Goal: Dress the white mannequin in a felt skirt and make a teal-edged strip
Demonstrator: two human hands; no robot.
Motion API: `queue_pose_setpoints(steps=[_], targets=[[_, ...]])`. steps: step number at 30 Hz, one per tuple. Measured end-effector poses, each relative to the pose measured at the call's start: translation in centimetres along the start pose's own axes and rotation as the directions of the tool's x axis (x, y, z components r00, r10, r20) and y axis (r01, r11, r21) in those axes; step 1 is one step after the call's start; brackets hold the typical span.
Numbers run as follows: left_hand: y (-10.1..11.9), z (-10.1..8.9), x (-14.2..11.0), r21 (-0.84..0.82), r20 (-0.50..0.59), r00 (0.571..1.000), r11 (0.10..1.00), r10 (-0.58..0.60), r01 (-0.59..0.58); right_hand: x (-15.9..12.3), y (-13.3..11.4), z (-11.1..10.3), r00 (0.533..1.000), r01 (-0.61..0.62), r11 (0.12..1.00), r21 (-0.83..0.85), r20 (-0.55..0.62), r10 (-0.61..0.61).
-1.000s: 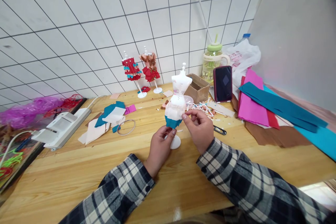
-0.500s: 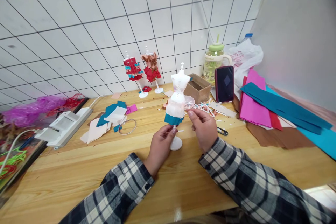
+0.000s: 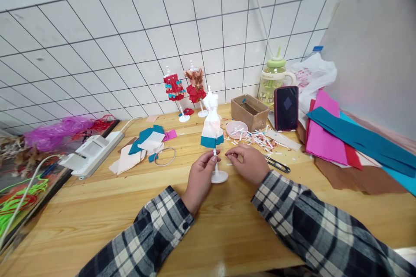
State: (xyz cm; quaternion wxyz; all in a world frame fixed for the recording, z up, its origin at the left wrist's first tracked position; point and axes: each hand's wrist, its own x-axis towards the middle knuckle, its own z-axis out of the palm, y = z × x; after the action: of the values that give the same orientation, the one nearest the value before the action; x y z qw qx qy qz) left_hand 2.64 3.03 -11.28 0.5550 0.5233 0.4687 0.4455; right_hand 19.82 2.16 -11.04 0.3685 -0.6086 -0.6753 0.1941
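A small white mannequin point(image 3: 211, 117) stands on a thin pole with a round base point(image 3: 219, 177) in the middle of the wooden table point(image 3: 97, 207). It wears a white paper dress with a teal hem. My left hand point(image 3: 199, 177) pinches the pole just under the skirt. To the right of the pole my right hand point(image 3: 248, 162) rests low near the tabletop. Its fingers are pinched together, and I cannot make out whether they hold anything.
Two dressed mannequins in red point(image 3: 174, 88) point(image 3: 196, 88) stand by the tiled wall. A cardboard box point(image 3: 249, 111), pink dish point(image 3: 237, 129), paper scraps, scissors point(image 3: 277, 164), phone point(image 3: 286, 107), bottle point(image 3: 274, 78) and coloured paper sheets point(image 3: 328, 132) lie right. A power strip point(image 3: 92, 153) and teal scraps point(image 3: 144, 136) lie left.
My right hand has dropped from the skirt down towards the table. The mannequin has turned and now stands upright on the table with my left hand still at its pole. The view shifted left.
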Motion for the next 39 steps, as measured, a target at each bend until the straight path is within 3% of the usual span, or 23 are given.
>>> queue_pose_setpoints(steps=[2,4,11,14,16,18,20,23,25,28,31,35,39], targets=[[0.0,-0.1,0.0,0.008,-0.009,1.0,1.0,0.004,-0.004,0.1,0.6,-0.1,0.988,0.065,0.975,-0.212,0.151,-0.033],[0.0,-0.2,0.1,0.018,-0.016,1.0,1.0,0.006,-0.006,0.3,0.9,0.0,0.971,0.08,0.949,-0.303,0.238,-0.006],[-0.1,-0.2,0.2,0.012,-0.036,0.999,1.0,0.009,-0.009,0.7,1.0,0.6,0.966,0.095,0.912,-0.399,0.26,0.013],[-0.3,-0.2,0.3,-0.01,-0.035,0.999,1.0,0.02,-0.02,0.8,1.2,0.2,0.996,0.019,0.971,-0.237,0.091,0.003],[-0.3,-0.1,0.3,-0.033,-0.041,0.999,0.999,0.033,-0.034,0.8,1.0,0.0,0.996,0.025,0.999,-0.034,-0.08,-0.028],[-0.3,0.0,0.3,-0.057,-0.037,0.999,0.998,0.035,-0.037,0.6,0.3,0.1,0.986,-0.004,0.972,0.236,-0.16,0.043],[-0.3,0.1,0.3,-0.072,-0.024,0.999,0.997,0.025,-0.027,0.2,-0.8,0.2,0.975,-0.148,0.817,0.558,-0.056,0.214],[-0.3,0.2,0.3,-0.056,0.002,1.0,0.998,0.02,-0.02,-0.5,-2.4,0.2,0.932,-0.334,0.383,0.861,0.239,0.274],[-0.3,0.2,0.4,-0.035,0.018,1.0,0.999,0.025,-0.024,-0.8,-3.1,-0.1,0.9,-0.409,0.129,0.903,0.377,0.217],[-0.3,0.1,0.5,-0.004,0.034,0.999,0.999,0.037,-0.037,-1.0,-3.5,-0.4,0.847,-0.483,-0.115,0.868,0.496,0.19],[-0.4,0.0,0.5,0.045,0.032,0.998,0.998,0.049,-0.051,-1.1,-3.7,-0.4,0.818,-0.469,-0.244,0.849,0.522,0.243],[-0.2,0.2,0.4,0.099,0.021,0.997,0.993,0.068,-0.07,-1.2,-3.9,0.0,0.823,-0.362,-0.317,0.877,0.461,0.334],[0.0,0.5,0.1,0.116,0.037,0.996,0.99,0.08,-0.084,-1.3,-4.0,0.0,0.825,-0.345,-0.397,0.851,0.476,0.304]])
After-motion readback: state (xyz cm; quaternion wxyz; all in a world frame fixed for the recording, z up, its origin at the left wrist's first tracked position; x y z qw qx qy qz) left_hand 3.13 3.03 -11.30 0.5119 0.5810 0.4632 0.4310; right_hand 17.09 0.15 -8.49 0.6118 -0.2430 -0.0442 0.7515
